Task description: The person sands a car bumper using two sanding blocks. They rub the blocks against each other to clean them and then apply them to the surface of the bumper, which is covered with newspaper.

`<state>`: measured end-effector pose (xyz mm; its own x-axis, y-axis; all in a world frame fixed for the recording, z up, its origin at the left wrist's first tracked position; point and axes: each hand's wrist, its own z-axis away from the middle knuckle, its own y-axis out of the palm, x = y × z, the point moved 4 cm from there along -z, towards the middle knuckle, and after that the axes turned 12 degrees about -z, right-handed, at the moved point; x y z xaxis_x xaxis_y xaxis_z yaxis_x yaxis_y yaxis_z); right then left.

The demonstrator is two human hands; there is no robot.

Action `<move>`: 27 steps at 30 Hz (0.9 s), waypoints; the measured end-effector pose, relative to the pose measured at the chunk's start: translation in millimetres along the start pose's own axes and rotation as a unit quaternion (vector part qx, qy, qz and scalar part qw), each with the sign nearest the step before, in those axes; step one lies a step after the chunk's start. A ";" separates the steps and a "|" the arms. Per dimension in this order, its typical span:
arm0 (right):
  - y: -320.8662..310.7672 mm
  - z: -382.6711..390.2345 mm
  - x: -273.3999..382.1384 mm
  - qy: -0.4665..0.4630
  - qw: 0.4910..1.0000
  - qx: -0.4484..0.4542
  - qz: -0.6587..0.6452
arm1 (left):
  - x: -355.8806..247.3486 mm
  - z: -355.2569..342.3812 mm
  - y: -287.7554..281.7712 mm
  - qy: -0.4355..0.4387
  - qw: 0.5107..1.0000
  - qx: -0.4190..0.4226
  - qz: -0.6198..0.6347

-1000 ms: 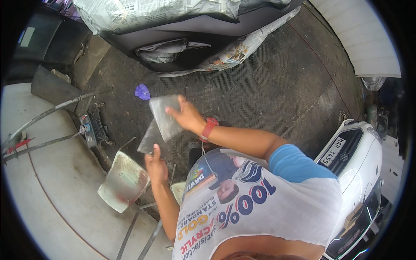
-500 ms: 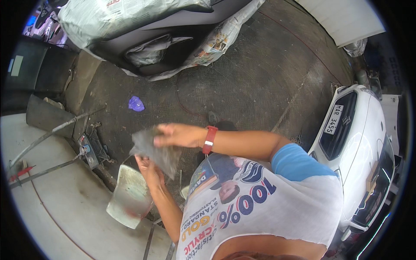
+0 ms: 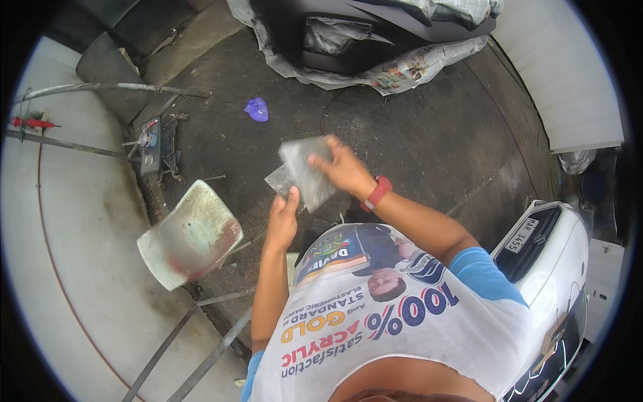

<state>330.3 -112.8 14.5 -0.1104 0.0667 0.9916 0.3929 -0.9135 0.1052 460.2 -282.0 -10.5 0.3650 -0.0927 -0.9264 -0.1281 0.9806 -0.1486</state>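
In front of my chest I hold a thin grey sheet [image 3: 311, 164] with both hands, its surface smeared by motion. My right hand [image 3: 348, 171] grips the sheet's right edge, thumb on top. Lower down, my left hand [image 3: 282, 218] pinches the lower left part, where a smaller grey corner [image 3: 279, 179] sticks out. I cannot tell whether this is one folded sheet or two pieces, nor exactly what material it is. A red band [image 3: 378, 192] circles my right wrist.
Ahead, a dark vehicle panel [image 3: 402, 53] is masked with newspaper [image 3: 422, 63]. A purple crumpled piece [image 3: 256, 110] lies on the floor. At left are a worn pale chair [image 3: 191, 234], a metal stand [image 3: 161, 146] and bars [image 3: 154, 362]. A white car [image 3: 562, 268] stands right.
The view has swung left and down, so the surroundings appear shifted. My hands have shifted on the grey sheet, and the right hand now grips its right edge.
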 end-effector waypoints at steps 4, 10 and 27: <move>27.2 11.3 7.2 0.023 1.000 -0.020 0.009 | 7.5 8.9 -19.8 0.007 0.994 0.066 0.088; 66.4 39.8 31.6 0.051 0.983 0.169 0.045 | -17.1 19.3 -25.8 0.017 0.947 0.056 0.317; 44.5 24.3 39.8 0.004 0.996 -0.090 -0.028 | -1.6 42.3 -40.1 0.116 0.993 0.008 0.035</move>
<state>365.6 -141.0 60.4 -0.1347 0.1167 0.9840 0.2153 -0.9659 0.1441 503.7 -313.8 11.6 0.1336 -0.0601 -0.9892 -0.1296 0.9885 -0.0775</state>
